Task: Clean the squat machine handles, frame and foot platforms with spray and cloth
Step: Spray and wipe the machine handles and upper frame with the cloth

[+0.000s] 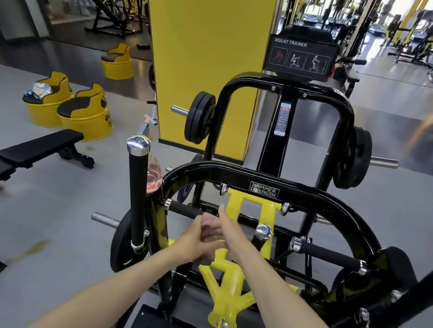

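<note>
I see left hand (193,241) gripping pink-white cloth (206,227), right hand (223,231) against it, grip unclear. Black foam handle (184,209) just ahead, axis left-right, left hand nearer.

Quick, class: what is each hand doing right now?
Left hand: holding the cloth.
Right hand: on the cloth; grip cannot be told.
</note>
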Demonstrator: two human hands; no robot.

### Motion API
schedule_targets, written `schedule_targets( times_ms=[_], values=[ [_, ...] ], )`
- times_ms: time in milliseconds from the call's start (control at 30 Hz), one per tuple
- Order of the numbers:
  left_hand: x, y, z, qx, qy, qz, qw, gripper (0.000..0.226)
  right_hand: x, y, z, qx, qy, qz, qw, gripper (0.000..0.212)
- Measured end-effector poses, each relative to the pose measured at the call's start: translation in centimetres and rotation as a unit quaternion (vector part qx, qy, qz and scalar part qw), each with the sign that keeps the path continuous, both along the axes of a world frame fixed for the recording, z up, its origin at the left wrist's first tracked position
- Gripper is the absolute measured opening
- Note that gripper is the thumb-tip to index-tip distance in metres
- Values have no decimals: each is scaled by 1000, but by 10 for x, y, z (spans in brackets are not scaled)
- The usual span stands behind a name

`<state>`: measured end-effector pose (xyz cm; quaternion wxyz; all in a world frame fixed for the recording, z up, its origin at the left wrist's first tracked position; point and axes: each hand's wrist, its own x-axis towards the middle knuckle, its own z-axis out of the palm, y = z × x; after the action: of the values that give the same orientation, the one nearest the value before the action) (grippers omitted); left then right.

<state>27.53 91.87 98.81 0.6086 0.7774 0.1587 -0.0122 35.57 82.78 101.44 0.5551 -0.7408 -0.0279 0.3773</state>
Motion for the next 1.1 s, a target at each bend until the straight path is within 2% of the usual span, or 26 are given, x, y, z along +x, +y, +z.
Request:
schedule_targets(
  times_ms=[67, 133, 200, 233, 300, 333, 400, 533, 633, 700, 733, 800, 867, 933, 967, 1100],
  values=[
    [-4, 7, -20, 59, 12, 26, 998, 42, 1, 7, -9, -81, -76, 43, 993, 61],
    [-2, 17, -30, 113, 46, 89, 989, 29, 4, 10, -18, -129, -170, 50, 976, 54],
    [6, 31, -33, 157, 61, 140, 976, 19, 10, 11, -28, -151, -217, 41, 964, 55],
    [9, 36, -26, 191, 50, 167, 966, 19, 13, 10, -32, -157, -233, 40, 959, 49],
    [16, 46, -15, 268, 32, 181, 946, 23, 16, 10, -39, -183, -234, 44, 954, 22],
    [19, 53, -12, 319, 29, 165, 933, 27, 17, 10, -45, -192, -226, 49, 954, 22],
    [28, 65, -10, 424, 21, 158, 892, 33, 18, 12, -55, -204, -220, 68, 952, 35],
    [48, 82, -30, 394, 61, 210, 893, 39, 27, 15, -61, -191, -211, 54, 957, 45],
    [56, 82, -49, 330, 56, 222, 916, 36, 39, 20, -69, -205, -183, 50, 960, 56],
    [59, 80, -54, 295, 55, 204, 932, 33, 46, 24, -82, -215, -172, 51, 960, 54],
    [60, 77, -54, 300, 40, 209, 930, 25, 47, 24, -83, -219, -179, 43, 958, 50],
    [68, 73, -50, 372, 7, 204, 906, 18, 48, 25, -87, -217, -186, 20, 958, 46],
    [70, 67, -46, 361, -47, 212, 907, 16, 48, 24, -87, -207, -194, -6, 959, 45],
    [72, 66, -55, 421, -41, 142, 895, 27, 49, 25, -88, -205, -198, -17, 958, 41],
    [75, 65, -59, 432, -5, 105, 896, 29, 50, 25, -88, -208, -201, -20, 957, 40],
    [82, 37, -53, 336, 8, 49, 940, 16, 51, 26, -86, -209, -223, -26, 952, 32]
  ],
)
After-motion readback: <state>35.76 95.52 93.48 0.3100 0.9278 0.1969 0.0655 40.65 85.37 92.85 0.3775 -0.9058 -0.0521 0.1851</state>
